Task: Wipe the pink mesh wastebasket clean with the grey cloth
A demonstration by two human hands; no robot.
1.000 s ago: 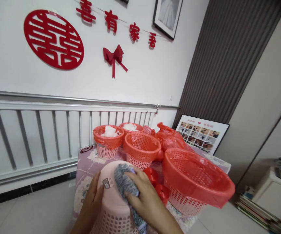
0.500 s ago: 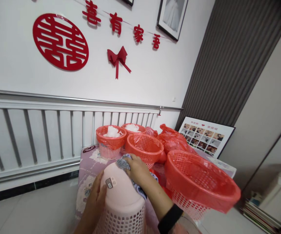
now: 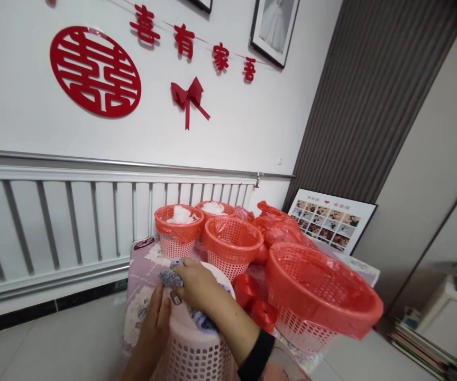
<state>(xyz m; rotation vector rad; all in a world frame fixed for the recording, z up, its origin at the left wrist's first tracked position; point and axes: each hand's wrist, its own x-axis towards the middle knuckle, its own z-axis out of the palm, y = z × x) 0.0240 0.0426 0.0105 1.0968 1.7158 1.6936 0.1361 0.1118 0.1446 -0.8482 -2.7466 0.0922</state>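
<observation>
Cloth (image 3: pixel 170 278) is being clasped by the curled right hand (image 3: pixel 200 286) atop the basket (image 3: pixel 186 330), lower centre, which is being braced, likely against slipping, by the open left hand (image 3: pixel 155 317).

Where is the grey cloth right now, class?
In the head view, the grey cloth is under the right hand, on the upturned pink basket, just above the left hand in the picture.

From my feed, a purple-and-white floral tablecloth (image 3: pixel 145 275) bears two red-lined baskets of white material (image 3: pixel 176 246) (image 3: pixel 214 208), a red-lined basket (image 3: pixel 228 263), a large red-lined basket (image 3: pixel 303 330), red ribbon rolls (image 3: pixel 263 316), red plastic bags (image 3: pixel 278 225) and dark-framed eyeglasses (image 3: pixel 144 243).
</observation>
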